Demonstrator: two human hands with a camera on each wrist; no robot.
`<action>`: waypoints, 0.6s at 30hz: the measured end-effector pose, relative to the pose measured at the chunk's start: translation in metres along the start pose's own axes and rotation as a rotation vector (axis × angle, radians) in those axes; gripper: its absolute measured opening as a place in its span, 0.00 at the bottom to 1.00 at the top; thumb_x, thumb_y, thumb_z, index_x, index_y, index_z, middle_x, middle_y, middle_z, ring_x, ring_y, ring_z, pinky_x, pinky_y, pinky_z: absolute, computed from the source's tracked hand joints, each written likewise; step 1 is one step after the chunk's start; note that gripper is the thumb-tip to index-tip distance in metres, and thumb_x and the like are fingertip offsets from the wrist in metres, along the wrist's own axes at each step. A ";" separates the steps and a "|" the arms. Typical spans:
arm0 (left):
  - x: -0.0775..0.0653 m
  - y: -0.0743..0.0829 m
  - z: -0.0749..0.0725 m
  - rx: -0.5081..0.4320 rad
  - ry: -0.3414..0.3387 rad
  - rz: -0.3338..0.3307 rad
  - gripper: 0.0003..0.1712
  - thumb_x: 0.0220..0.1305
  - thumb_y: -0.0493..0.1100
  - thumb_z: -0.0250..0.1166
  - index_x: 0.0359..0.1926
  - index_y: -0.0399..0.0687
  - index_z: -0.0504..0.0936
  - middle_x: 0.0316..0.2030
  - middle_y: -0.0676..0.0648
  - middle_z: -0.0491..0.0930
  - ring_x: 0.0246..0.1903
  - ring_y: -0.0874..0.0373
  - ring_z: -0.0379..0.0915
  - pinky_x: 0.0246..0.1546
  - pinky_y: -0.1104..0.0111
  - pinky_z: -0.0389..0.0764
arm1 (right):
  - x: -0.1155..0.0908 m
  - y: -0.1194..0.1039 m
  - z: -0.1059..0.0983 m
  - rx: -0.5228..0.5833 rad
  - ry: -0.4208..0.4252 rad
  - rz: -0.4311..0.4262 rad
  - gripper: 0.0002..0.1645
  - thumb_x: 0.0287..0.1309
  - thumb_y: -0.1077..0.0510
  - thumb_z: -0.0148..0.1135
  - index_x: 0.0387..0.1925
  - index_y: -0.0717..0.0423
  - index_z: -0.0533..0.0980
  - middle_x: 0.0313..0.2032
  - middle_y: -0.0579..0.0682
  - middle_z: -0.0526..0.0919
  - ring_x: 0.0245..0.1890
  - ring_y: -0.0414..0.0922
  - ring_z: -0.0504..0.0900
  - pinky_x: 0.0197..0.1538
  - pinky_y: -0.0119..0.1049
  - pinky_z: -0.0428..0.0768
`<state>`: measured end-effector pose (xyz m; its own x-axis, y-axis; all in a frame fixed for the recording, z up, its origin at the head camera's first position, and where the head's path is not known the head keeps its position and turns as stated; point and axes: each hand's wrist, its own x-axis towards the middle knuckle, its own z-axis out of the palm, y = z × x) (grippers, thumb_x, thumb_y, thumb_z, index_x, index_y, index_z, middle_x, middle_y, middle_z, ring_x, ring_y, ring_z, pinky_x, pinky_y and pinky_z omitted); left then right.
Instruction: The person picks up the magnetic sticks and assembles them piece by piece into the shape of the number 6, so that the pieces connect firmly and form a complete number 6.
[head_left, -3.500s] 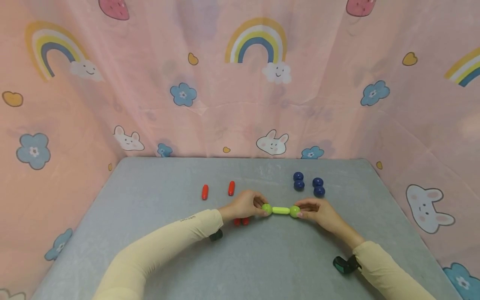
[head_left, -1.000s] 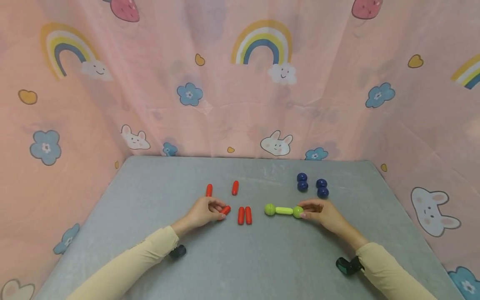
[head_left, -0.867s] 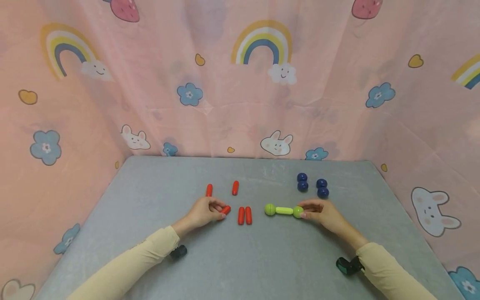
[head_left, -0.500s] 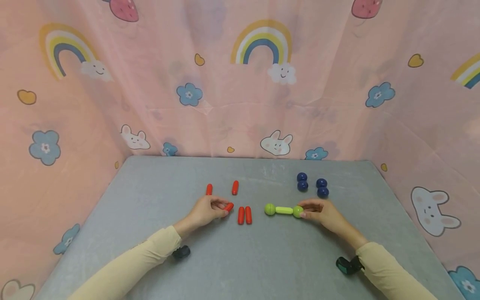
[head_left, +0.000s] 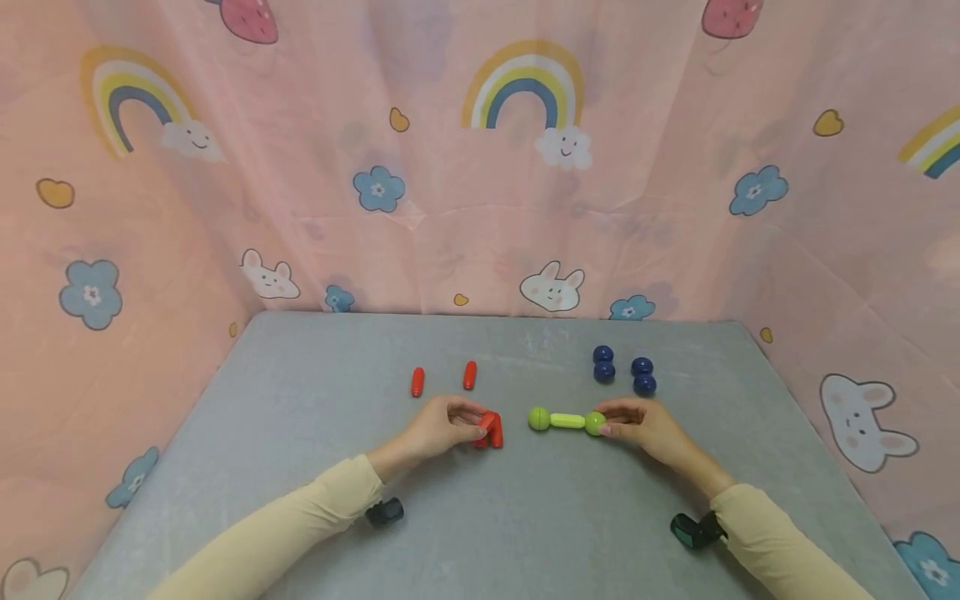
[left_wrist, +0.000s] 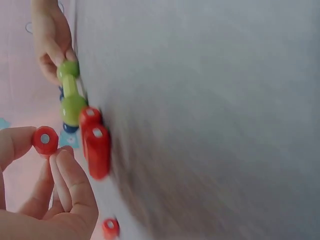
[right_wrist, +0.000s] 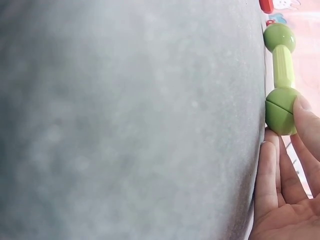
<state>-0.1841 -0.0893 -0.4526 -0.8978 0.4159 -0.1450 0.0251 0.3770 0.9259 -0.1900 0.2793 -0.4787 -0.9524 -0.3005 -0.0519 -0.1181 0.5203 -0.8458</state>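
In the head view my left hand (head_left: 442,427) pinches a red magnetic stick (left_wrist: 45,140) between thumb and fingertips; a pale metal disc shows on its end. The held stick is just above two red sticks (left_wrist: 99,152) lying side by side, partly covering them in the head view. My right hand (head_left: 647,429) grips the right-hand green ball (right_wrist: 281,111) of a dumbbell-shaped piece. A lighter green stick (head_left: 567,421) joins that ball to another green ball (head_left: 538,418) on the left.
Two more red sticks lie apart farther back, one to the left (head_left: 417,382) and one nearer the middle (head_left: 469,375). Dark blue balls stand in two touching pairs, a left pair (head_left: 603,372) and a right pair (head_left: 644,384). A patterned pink curtain (head_left: 420,250) surrounds the grey table (head_left: 570,525).
My left hand let go of the left green ball, picked up a red stick and moved right with it to above the paired red sticks. The right hand has kept its grip.
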 end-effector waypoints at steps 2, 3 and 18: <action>0.001 0.003 0.006 -0.030 -0.022 -0.002 0.19 0.60 0.41 0.70 0.53 0.42 0.83 0.42 0.42 0.86 0.33 0.65 0.80 0.34 0.72 0.79 | 0.000 0.000 0.001 0.000 -0.001 0.002 0.23 0.60 0.52 0.68 0.54 0.61 0.79 0.53 0.62 0.83 0.43 0.27 0.81 0.46 0.25 0.81; 0.002 0.004 0.008 -0.038 -0.029 -0.001 0.19 0.60 0.41 0.70 0.53 0.42 0.83 0.42 0.42 0.86 0.33 0.65 0.80 0.34 0.72 0.79 | 0.001 0.001 0.001 0.001 0.000 0.002 0.23 0.60 0.53 0.68 0.54 0.61 0.79 0.53 0.62 0.83 0.43 0.27 0.81 0.46 0.25 0.81; 0.017 0.013 0.055 -0.034 -0.048 -0.032 0.18 0.54 0.36 0.72 0.47 0.42 0.85 0.37 0.45 0.87 0.28 0.64 0.80 0.29 0.73 0.79 | 0.002 0.005 0.002 0.005 0.013 -0.023 0.22 0.60 0.54 0.69 0.53 0.60 0.80 0.52 0.61 0.84 0.42 0.27 0.81 0.46 0.25 0.81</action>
<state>-0.1749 -0.0319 -0.4618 -0.8757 0.4437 -0.1907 -0.0190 0.3629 0.9316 -0.1922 0.2801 -0.4840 -0.9530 -0.3018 -0.0256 -0.1386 0.5095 -0.8493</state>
